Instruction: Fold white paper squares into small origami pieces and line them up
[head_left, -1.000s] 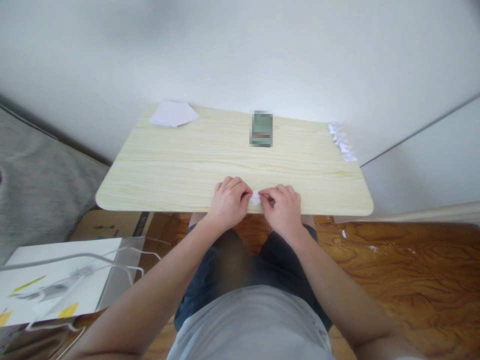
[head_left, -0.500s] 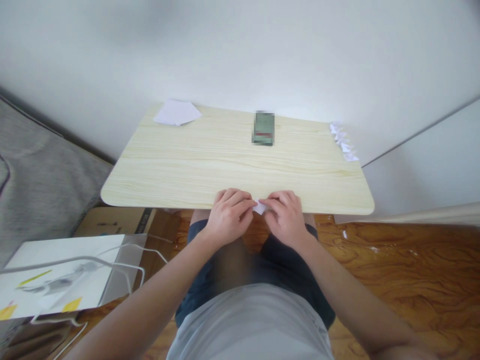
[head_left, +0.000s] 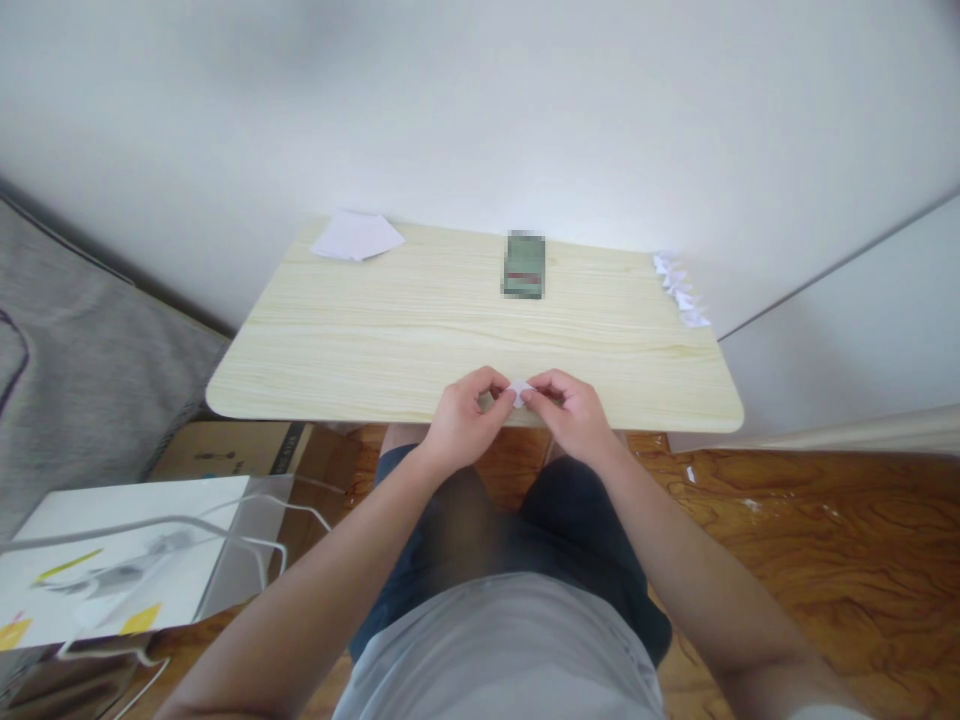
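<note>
At the near edge of my table [head_left: 390,330], just right of its middle, I have a paper piece [head_left: 519,390] between my left hand [head_left: 469,415] and right hand [head_left: 574,415]. Paper sheets [head_left: 358,235] lie at the far left corner, a blurred-out item [head_left: 524,265] by the far edge's middle, and a paper row [head_left: 680,292] along the right edge from the far corner. A carton [head_left: 225,447] sits below the near left corner.

The bare left hand [head_left: 466,420] and the bare right hand [head_left: 577,418] are held close together, each thumb pressed toward its forefinger in a pinch. The bare left forearm [head_left: 360,550] and bare right forearm [head_left: 675,540] are stretched forward, angled inward.
</note>
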